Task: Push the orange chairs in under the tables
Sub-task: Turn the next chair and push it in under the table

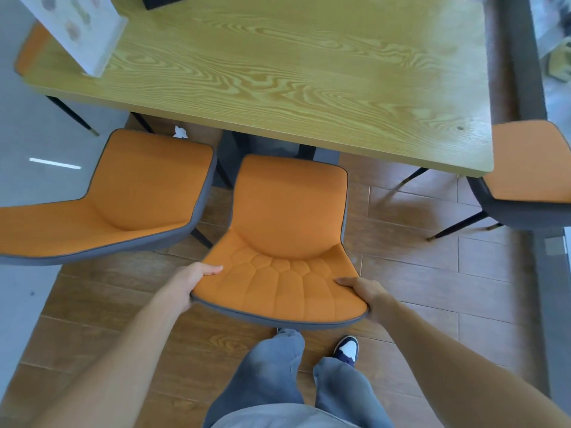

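An orange chair (287,217) with a grey shell stands in front of me, its seat front just short of the near edge of the light wooden table (278,72). My left hand (193,281) grips the left side of its backrest top, thumb on the orange padding. My right hand (363,293) grips the right side the same way. A second orange chair (123,193) stands to the left, turned at an angle, away from the table edge. A third orange chair (531,168) sits at the table's right end.
A white printed sign stand (77,32) and a black object (162,0) are on the table. A crumpled white tissue (180,132) lies on the floor under the table. Another orange chair (31,47) shows at the far left. My legs and shoe (347,350) are behind the chair.
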